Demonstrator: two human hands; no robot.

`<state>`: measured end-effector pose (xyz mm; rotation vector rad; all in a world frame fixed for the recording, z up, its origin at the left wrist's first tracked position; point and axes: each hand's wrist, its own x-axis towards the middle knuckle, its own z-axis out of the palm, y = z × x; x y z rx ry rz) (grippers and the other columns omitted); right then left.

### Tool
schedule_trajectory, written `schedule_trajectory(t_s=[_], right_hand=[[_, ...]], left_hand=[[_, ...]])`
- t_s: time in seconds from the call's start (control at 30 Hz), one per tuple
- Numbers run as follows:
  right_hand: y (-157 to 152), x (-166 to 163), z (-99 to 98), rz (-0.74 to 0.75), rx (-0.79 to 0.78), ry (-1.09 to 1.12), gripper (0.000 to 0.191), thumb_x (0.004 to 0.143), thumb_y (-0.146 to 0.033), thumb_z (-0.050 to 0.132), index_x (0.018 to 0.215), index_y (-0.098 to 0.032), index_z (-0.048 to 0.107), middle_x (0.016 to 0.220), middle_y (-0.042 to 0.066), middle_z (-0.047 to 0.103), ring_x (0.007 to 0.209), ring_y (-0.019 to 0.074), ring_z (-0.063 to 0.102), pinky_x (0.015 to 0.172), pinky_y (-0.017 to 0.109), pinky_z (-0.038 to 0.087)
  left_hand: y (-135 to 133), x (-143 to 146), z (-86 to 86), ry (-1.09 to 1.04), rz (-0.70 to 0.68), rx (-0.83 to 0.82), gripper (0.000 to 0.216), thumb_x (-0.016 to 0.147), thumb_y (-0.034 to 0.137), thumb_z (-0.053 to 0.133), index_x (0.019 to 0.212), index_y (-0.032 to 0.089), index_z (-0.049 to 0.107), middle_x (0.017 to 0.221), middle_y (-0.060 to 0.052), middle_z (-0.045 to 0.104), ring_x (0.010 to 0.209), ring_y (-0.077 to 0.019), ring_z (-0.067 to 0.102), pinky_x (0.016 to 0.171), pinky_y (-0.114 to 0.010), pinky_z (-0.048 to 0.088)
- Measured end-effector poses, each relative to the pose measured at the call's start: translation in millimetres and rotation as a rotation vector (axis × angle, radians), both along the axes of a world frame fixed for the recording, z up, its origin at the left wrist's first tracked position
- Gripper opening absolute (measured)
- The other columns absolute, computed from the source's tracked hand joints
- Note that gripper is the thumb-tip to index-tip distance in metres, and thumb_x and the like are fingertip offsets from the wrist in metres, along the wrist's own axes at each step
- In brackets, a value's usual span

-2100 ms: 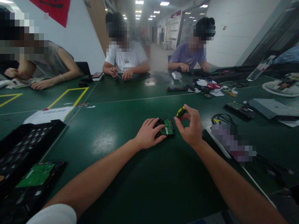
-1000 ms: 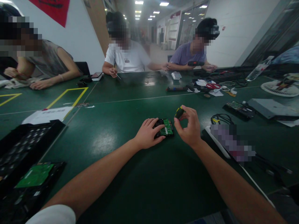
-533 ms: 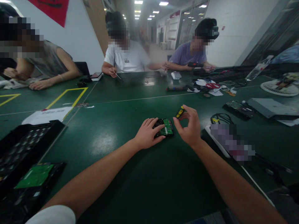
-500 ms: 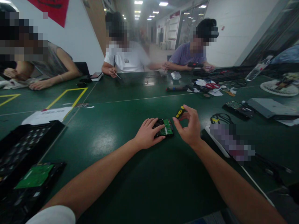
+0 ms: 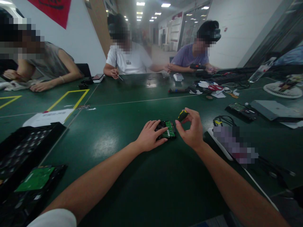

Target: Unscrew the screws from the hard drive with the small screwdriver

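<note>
A hard drive (image 5: 170, 128) with a green circuit board lies on the green table in front of me. My left hand (image 5: 152, 134) rests over its left part and holds it against the table, thumb along the near edge and index finger across the board. My right hand (image 5: 191, 126) is just right of the drive. Thumb and fingers pinch the handle of a yellow-and-black screwdriver (image 5: 182, 115), which leans over the drive's right end. The screwdriver's shaft and tip cannot be made out.
A black tray (image 5: 53, 126) and another drive with a green board (image 5: 35, 179) lie at left. On the right are a power strip (image 5: 221, 143) with cables, a drive (image 5: 241, 111) and a grey metal box (image 5: 274, 108). Several people sit across the table (image 5: 113, 110).
The screwdriver handle has turned between my right fingers, so a darker side now shows. My left hand and the hard drive have stayed in place.
</note>
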<state>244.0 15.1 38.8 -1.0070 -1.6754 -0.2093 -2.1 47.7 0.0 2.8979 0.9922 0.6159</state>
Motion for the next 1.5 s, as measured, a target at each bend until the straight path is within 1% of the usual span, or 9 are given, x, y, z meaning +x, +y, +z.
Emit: schedule_trajectory(t_s=[0.1,0.27,0.47,0.7,0.9,1.03,1.13,1.33,1.5], right_hand=[[-0.9,-0.1,3.2,0.005,0.011,-0.023,0.071,0.093,-0.02,0.074,0.156,-0.031,0.044,0.133,0.012,0.061,0.098,0.0247,0.068,0.07,0.042,0.068],[-3.2,-2.0,6.2,0.028,-0.022,-0.044,0.069,0.097,-0.016,0.066,0.159,-0.031,0.042,0.138,0.013,0.06,0.099,0.0248,0.068,0.078,0.046,0.068],[-0.7,0.1,1.9,-0.026,-0.002,-0.007,0.069,0.094,-0.022,0.073,0.156,-0.033,0.044,0.131,0.011,0.06,0.089,0.0224,0.065,0.069,0.043,0.067],[-3.4,-1.7,6.1,0.008,-0.027,-0.047,0.068,0.097,-0.017,0.064,0.16,-0.033,0.041,0.138,0.013,0.059,0.1,0.0252,0.068,0.079,0.047,0.068],[-1.5,-0.5,4.0,-0.019,-0.006,0.011,0.068,0.093,-0.022,0.074,0.154,-0.032,0.045,0.133,0.012,0.057,0.093,0.0225,0.066,0.067,0.041,0.068],[-1.6,0.1,4.3,0.024,-0.02,-0.022,0.068,0.095,-0.019,0.069,0.157,-0.031,0.044,0.137,0.013,0.057,0.098,0.0243,0.067,0.074,0.044,0.069],[-2.2,-0.7,3.8,0.011,-0.036,-0.024,0.067,0.096,-0.018,0.066,0.158,-0.031,0.042,0.141,0.015,0.057,0.101,0.0255,0.068,0.077,0.046,0.069],[-2.5,-0.5,3.5,-0.049,-0.017,-0.007,0.067,0.093,-0.024,0.073,0.153,-0.03,0.043,0.136,0.013,0.059,0.09,0.0226,0.067,0.074,0.046,0.068],[-3.0,-1.3,5.3,0.014,-0.032,-0.011,0.064,0.096,-0.018,0.067,0.154,-0.029,0.044,0.143,0.015,0.057,0.1,0.0244,0.069,0.078,0.045,0.068]], left_hand=[[0.6,0.0,-0.5,-0.002,-0.001,-0.002,0.061,0.104,0.062,0.056,0.155,0.029,0.06,0.167,-0.018,0.041,0.153,-0.0425,0.04,0.124,-0.067,0.033],[1.0,-0.2,-0.2,-0.013,-0.006,-0.008,0.06,0.103,0.061,0.058,0.154,0.029,0.061,0.167,-0.017,0.043,0.152,-0.0419,0.041,0.125,-0.067,0.033],[-0.1,0.5,0.5,-0.028,0.004,-0.012,0.06,0.102,0.061,0.062,0.152,0.028,0.062,0.166,-0.017,0.044,0.152,-0.0414,0.042,0.124,-0.066,0.034],[-0.8,0.6,2.8,-0.033,0.005,-0.027,0.058,0.102,0.061,0.062,0.151,0.029,0.063,0.166,-0.016,0.045,0.152,-0.041,0.042,0.124,-0.067,0.034],[0.1,0.5,2.2,-0.026,0.004,-0.03,0.059,0.102,0.061,0.061,0.151,0.028,0.063,0.166,-0.017,0.044,0.152,-0.0415,0.041,0.125,-0.067,0.034],[0.3,0.6,1.3,-0.026,-0.005,-0.024,0.06,0.102,0.061,0.061,0.151,0.027,0.063,0.166,-0.018,0.044,0.152,-0.0418,0.041,0.125,-0.067,0.034],[0.0,0.7,1.1,-0.039,-0.003,-0.028,0.059,0.101,0.06,0.062,0.15,0.027,0.064,0.166,-0.017,0.045,0.152,-0.0412,0.042,0.125,-0.066,0.034],[0.2,0.5,0.3,-0.04,0.001,-0.03,0.06,0.101,0.06,0.063,0.151,0.028,0.063,0.166,-0.017,0.045,0.153,-0.0411,0.042,0.125,-0.066,0.034],[1.7,0.4,-1.5,-0.018,0.007,-0.023,0.061,0.101,0.062,0.062,0.152,0.029,0.061,0.167,-0.016,0.044,0.153,-0.0407,0.041,0.124,-0.067,0.034]])
